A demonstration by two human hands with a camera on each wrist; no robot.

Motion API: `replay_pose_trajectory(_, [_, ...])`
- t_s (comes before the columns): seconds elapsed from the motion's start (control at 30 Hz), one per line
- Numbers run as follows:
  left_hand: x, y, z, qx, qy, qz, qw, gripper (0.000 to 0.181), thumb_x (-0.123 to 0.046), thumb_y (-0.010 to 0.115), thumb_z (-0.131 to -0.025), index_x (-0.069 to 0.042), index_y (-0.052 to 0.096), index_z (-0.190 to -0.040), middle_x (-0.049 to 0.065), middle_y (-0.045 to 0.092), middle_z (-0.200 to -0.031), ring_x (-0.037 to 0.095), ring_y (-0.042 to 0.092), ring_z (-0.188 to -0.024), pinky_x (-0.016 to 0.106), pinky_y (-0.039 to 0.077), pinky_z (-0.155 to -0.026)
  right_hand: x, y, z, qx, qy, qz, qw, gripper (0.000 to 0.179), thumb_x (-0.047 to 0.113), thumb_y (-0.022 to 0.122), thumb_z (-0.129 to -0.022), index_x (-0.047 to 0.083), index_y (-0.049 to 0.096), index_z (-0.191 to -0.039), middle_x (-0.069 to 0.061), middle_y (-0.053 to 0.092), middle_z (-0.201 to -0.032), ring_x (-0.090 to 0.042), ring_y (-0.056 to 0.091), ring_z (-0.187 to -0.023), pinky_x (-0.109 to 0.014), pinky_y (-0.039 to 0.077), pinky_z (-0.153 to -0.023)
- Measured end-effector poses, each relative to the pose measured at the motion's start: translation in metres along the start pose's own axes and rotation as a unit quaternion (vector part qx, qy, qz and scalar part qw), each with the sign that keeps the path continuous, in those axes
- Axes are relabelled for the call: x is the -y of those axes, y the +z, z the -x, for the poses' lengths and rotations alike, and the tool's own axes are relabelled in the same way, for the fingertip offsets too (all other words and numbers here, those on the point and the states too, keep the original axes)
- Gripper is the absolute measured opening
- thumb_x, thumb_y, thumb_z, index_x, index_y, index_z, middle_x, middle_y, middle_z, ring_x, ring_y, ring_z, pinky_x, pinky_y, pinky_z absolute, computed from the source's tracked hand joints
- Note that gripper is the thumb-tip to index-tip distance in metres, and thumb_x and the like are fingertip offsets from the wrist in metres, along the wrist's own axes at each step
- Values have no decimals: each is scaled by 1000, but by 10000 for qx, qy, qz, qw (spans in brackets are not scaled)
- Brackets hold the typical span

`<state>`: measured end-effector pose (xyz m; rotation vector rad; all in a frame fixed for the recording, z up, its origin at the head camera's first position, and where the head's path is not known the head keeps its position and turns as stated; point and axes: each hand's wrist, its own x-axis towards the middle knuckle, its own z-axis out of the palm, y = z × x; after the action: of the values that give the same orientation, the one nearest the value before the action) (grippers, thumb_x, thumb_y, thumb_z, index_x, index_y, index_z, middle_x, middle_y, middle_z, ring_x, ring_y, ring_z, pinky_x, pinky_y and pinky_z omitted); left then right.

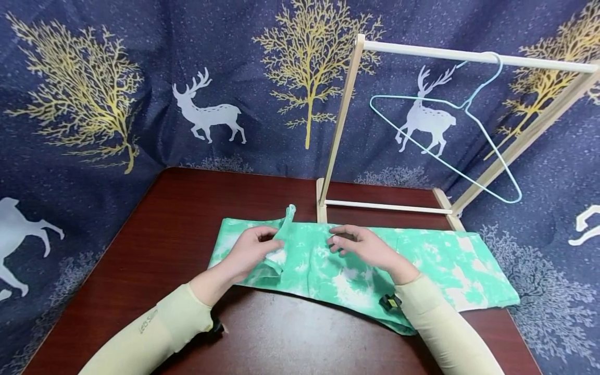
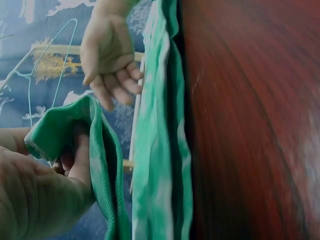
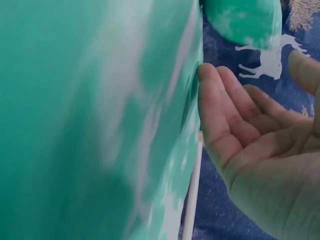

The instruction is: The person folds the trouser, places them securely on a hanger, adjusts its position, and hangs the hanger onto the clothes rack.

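A green-and-white tie-dye piece of clothing (image 1: 436,260) lies folded in a long strip across the table. My left hand (image 1: 250,250) pinches its left end between thumb and fingers and lifts that part up off the strip; in the left wrist view the raised fold (image 2: 102,165) stands over the layers below. My right hand (image 1: 363,247) hovers over the middle of the strip, fingers slightly bent and nothing in them. In the right wrist view the fingertips (image 3: 207,72) of that hand are right beside the cloth surface.
A wooden rack (image 1: 342,120) stands at the back right, its feet behind the cloth. From its top bar hangs a light-blue wire hanger (image 1: 445,164). The dark red table (image 1: 187,208) meets a navy curtain (image 1: 154,67) with deer and trees.
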<state>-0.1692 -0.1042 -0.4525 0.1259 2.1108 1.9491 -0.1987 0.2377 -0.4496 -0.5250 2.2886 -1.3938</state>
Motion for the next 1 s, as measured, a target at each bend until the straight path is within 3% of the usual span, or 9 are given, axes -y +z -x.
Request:
replay_pose_trajectory(0.27, [0,29,-8,245,373,-27,9990,43,-12,82,-100,2,74,-140,12,75,-123,20,67,-106,32,58,-85,6,11,-12,-262,246,-879,9955,59,38,59,-118,-13,60,-148,-25,78,-123,-40,79,-109,-50,65,-94])
replay_pose_trajectory(0.5, [10,47,-6,491,332,-307,9978,39,-16,82,-101,1,76,-135,10,76,-127,20,68,-109,34,59,-90,2,19,-21,64,306,-1679,9853,61,42,54,-120,-13,61,-146,-30,76,-127,-41,79,-111,-49,65,-95])
replay_pose_trajectory(0.67, [18,53,-4,682,328,-541,9957,39,-17,83,-101,-1,77,-136,8,76,-129,21,69,-111,35,61,-92,2,30,-25,225,420,-1605,9859,65,46,57,-118,-14,64,-139,-27,79,-119,-39,80,-108,-47,66,-91])
replay_pose_trajectory(1.0, [24,59,-4,913,405,-791,9918,42,-16,86,-98,-2,77,-137,7,75,-130,20,69,-112,35,61,-93,-4,39,-27,48,648,-1382,9883,60,42,65,-115,-14,69,-136,-25,81,-102,-32,83,-96,-42,67,-84])
